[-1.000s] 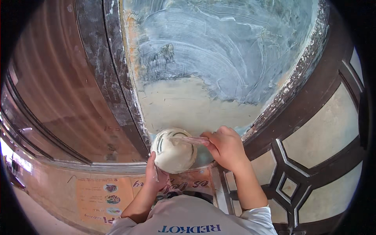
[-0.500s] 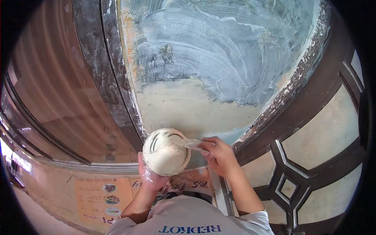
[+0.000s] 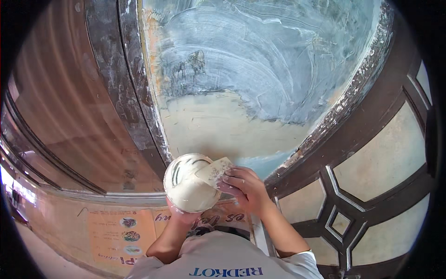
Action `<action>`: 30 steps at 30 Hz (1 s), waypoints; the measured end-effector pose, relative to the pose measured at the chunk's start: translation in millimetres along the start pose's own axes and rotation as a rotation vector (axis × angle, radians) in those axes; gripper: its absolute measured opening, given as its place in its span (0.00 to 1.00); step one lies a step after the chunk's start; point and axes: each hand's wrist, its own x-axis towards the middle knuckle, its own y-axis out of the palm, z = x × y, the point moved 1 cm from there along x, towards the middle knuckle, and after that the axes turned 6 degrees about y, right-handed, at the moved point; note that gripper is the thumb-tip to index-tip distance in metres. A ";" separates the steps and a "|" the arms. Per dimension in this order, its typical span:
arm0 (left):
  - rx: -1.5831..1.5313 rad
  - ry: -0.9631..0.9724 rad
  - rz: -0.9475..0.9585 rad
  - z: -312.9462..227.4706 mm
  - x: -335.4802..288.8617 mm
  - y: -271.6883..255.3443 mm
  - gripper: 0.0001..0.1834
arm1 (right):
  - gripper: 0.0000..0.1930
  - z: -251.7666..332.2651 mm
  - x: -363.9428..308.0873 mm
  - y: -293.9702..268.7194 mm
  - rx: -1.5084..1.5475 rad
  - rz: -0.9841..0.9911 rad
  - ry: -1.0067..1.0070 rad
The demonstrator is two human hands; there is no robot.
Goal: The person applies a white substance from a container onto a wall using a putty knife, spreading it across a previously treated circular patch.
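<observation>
My left hand (image 3: 183, 215) supports a round bowl (image 3: 166, 184) from below, its fingers mostly hidden under it. Thick cream putty (image 3: 188, 197) fills the bowl, with dark streaks showing at its far left. My right hand (image 3: 245, 187) grips a pale, flat putty spreader (image 3: 217, 171) with speckled smears on its face. The spreader's edge rests over the right side of the bowl, at the putty. Whitish residue marks the fingers of my right hand.
Ahead stands a panel (image 3: 265, 60) smeared blue-grey, with a smooth beige band (image 3: 209, 116) low down. Flaking dark frames (image 3: 344, 102) border it. A dark door with pale panels (image 3: 381, 153) is at right, a brown glossy panel (image 3: 65, 111) at left. An orange poster (image 3: 111, 235) lies lower left.
The spreader has turned so its broad speckled face shows, and my right hand has rotated and shifted slightly left and down. The bowl has moved a little left.
</observation>
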 end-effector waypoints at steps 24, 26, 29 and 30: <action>0.006 0.101 0.129 23.3 0.3 16.9 0.37 | 0.13 -84.8 4.6 -15.2 0.846 0.033 0.853; 0.001 0.089 0.097 23.1 1.5 10.4 0.37 | 0.13 -91.3 -0.2 -26.2 0.739 -0.027 0.784; 0.042 0.100 0.034 24.2 7.7 6.5 0.38 | 0.12 -77.8 8.7 -52.4 0.615 -0.091 0.711; 0.086 0.124 0.001 23.7 9.1 7.1 0.38 | 0.11 -64.7 17.0 -63.4 0.457 -0.005 0.651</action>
